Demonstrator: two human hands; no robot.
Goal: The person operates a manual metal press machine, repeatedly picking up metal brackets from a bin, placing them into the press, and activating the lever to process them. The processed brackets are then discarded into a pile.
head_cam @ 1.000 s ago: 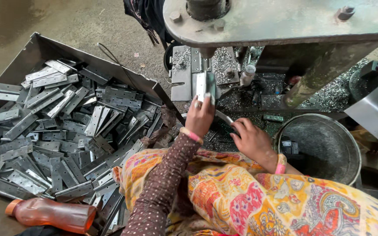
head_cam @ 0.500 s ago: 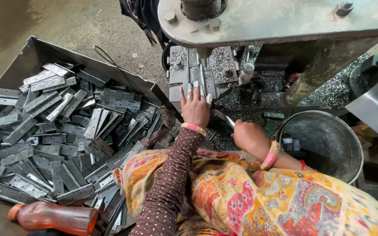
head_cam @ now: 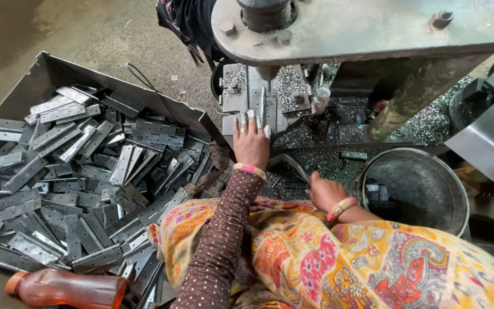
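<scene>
Grey steel fills the scene: a hinge plate [head_cam: 257,106] stands on the bed of the press machine [head_cam: 367,28], just above the frame's centre, and the left hand [head_cam: 251,143] reaches up to it from six o'clock, its taped fingertips [head_cam: 251,117] pressed side by side against the plate's lower end, a ring on one finger and a pink bangle at the wrist. At about four o'clock from that hand, the right hand [head_cam: 324,191] rests low near the lap, fingers curled together around the end of a thin bent metal strip [head_cam: 293,163] that runs up toward eleven o'clock from it; how tightly it is gripped cannot be told. A round metal pail [head_cam: 415,189] sits just beside the right hand at three o'clock, with a few small parts lying in its bottom. Bright metal shavings [head_cam: 315,137] cover the machine bed around the plate. Well apart at nine o'clock, an open metal tray [head_cam: 47,71] holds a loose heap of flat hinge plates [head_cam: 87,171], piled at all angles. An orange-brown plastic bottle [head_cam: 67,289] lies on its side at seven o'clock, near the tray's lower edge. A patterned orange and yellow cloth [head_cam: 315,257] covers the person's lap at six o'clock.
</scene>
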